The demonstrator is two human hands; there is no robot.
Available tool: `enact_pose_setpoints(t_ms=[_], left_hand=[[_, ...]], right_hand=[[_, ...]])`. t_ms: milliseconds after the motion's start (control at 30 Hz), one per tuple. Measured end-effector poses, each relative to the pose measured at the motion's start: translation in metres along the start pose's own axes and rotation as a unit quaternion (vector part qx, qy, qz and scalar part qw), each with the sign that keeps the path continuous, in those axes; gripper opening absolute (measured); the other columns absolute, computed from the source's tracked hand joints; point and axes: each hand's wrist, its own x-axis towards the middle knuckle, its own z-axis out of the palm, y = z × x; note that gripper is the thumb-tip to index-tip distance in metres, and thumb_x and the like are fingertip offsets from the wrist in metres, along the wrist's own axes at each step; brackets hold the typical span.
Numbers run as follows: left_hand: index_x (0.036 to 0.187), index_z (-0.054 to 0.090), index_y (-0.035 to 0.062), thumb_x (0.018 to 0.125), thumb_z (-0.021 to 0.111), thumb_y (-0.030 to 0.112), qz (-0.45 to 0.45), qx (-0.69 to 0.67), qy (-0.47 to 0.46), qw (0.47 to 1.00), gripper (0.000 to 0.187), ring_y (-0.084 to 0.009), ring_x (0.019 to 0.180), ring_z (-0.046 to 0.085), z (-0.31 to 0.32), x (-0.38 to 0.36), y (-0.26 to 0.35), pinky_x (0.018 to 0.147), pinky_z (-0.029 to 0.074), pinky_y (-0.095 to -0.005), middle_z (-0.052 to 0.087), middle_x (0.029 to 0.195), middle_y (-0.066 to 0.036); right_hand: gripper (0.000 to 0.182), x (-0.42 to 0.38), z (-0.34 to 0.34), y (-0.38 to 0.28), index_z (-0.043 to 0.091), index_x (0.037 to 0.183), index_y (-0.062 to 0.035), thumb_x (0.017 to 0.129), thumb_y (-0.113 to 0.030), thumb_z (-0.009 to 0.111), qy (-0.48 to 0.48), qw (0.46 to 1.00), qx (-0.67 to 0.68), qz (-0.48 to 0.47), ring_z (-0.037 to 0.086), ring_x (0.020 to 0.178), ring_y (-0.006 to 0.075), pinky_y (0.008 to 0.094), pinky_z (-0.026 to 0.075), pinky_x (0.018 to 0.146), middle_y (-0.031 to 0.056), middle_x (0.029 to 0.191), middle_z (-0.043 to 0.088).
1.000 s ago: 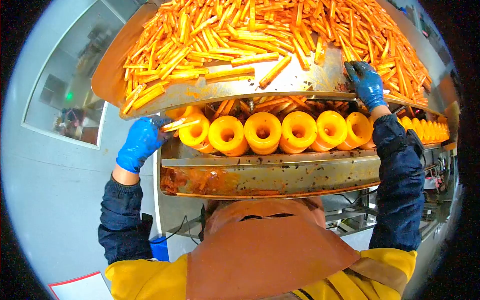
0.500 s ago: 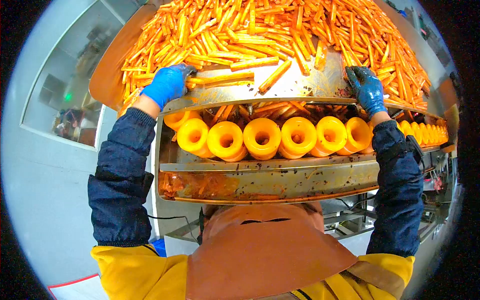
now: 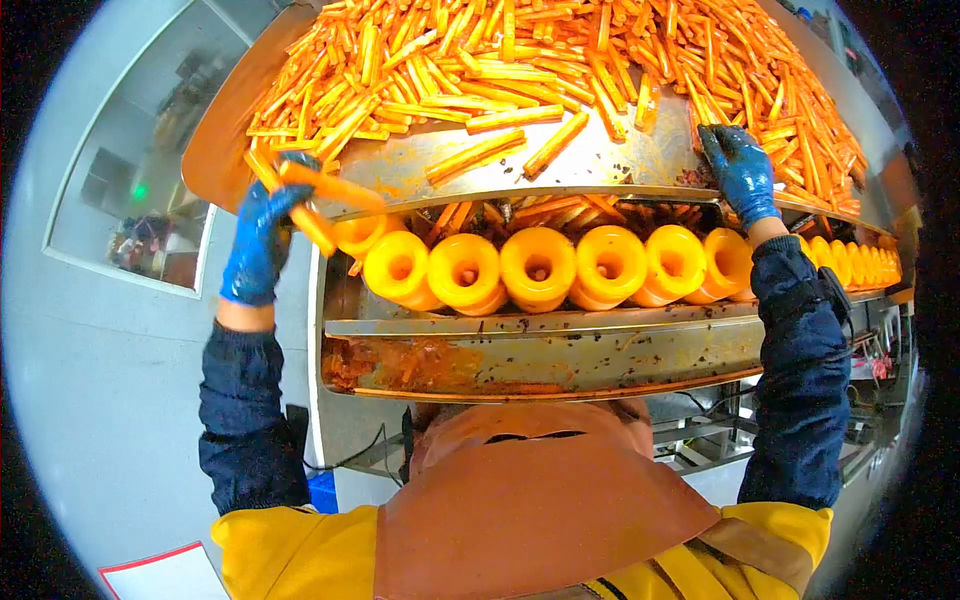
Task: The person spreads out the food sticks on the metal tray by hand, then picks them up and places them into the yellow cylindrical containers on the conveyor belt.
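My left hand (image 3: 258, 245), in a wet blue glove, is closed on a couple of orange sauce-coated sticks (image 3: 335, 188). It is up at the left end of the metal tray (image 3: 400, 185), just left of the yellow funnel cups (image 3: 400, 268). At the tray's front right, my right hand (image 3: 742, 175), also gloved in blue, has its fingers bent against the edge of the stick pile (image 3: 560, 50). Whatever its fingertips hold is hidden. Several loose sticks, one of them a long stick (image 3: 475, 156), lie on the bare metal between my hands.
The row of cups runs along below the tray's front edge, with more sticks behind it. A stained metal trough (image 3: 560, 362) sits nearer to me. A brown apron (image 3: 545, 510) covers my front. A wall with a window (image 3: 130, 170) stands at left.
My left hand has swung back left and down off the tray, lifting sticks with it. A stick near it now lies slanted on the metal. My right hand has barely shifted.
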Motion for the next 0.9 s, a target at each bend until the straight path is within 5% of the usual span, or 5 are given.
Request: enact_pose_setpoints(t_ms=[200,600,700,767,900], left_hand=[[0.105,0.060,0.0047,0.077,0.069,0.017,-0.205,-0.004,-0.154,0.967,0.032,-0.0162,0.094,0.055,0.039,-0.047,-0.031,0.088,0.043,-0.0296,0.060,0.099,-0.004],[0.126,0.053,0.0056,0.077,0.072,0.017,-0.116,0.067,-0.106,0.985,0.054,-0.0199,0.109,0.055,-0.003,-0.017,-0.037,0.098,0.042,-0.0329,0.058,0.121,-0.008],[0.137,0.043,0.0083,0.076,0.074,0.028,0.099,0.445,-0.008,0.890,0.071,-0.0301,0.118,0.051,-0.080,0.033,-0.080,0.102,0.039,-0.0382,0.054,0.128,-0.016],[0.142,0.035,0.0110,0.068,0.076,0.051,-0.071,0.615,0.000,0.785,0.094,-0.0388,0.129,0.039,-0.106,0.053,-0.097,0.105,0.035,-0.0437,0.041,0.136,-0.028],[0.142,0.032,0.0062,0.073,0.067,0.060,-0.148,0.551,-0.141,0.809,0.095,-0.0393,0.131,0.035,-0.092,0.079,-0.100,0.108,0.030,-0.0435,0.037,0.139,-0.029]], right_hand=[[0.040,0.000,0.003,0.004,0.067,0.100,-0.0026,0.089,-0.040,0.056,0.010,1.000,-0.026,-0.001,0.060,0.099,0.0319,0.0379,0.046,0.087,0.0158,0.103,0.065],[0.040,0.000,0.007,0.005,0.066,0.100,-0.0015,0.090,-0.039,0.057,0.021,0.999,-0.027,-0.002,0.062,0.094,0.0312,0.0372,0.048,0.084,0.0157,0.101,0.065],[0.036,0.000,0.012,0.012,0.067,0.099,-0.0018,0.089,-0.035,0.059,0.046,0.999,0.016,-0.022,0.062,0.092,0.0312,0.0368,0.048,0.082,0.0157,0.099,0.065],[0.033,0.000,0.007,0.007,0.067,0.099,-0.0020,0.088,-0.033,0.061,0.020,1.000,0.018,0.008,0.062,0.092,0.0317,0.0367,0.048,0.082,0.0157,0.098,0.066],[0.040,0.000,0.010,0.012,0.068,0.099,-0.0052,0.088,-0.042,0.057,0.034,0.999,0.006,-0.005,0.061,0.097,0.0312,0.0379,0.047,0.087,0.0149,0.102,0.066]])
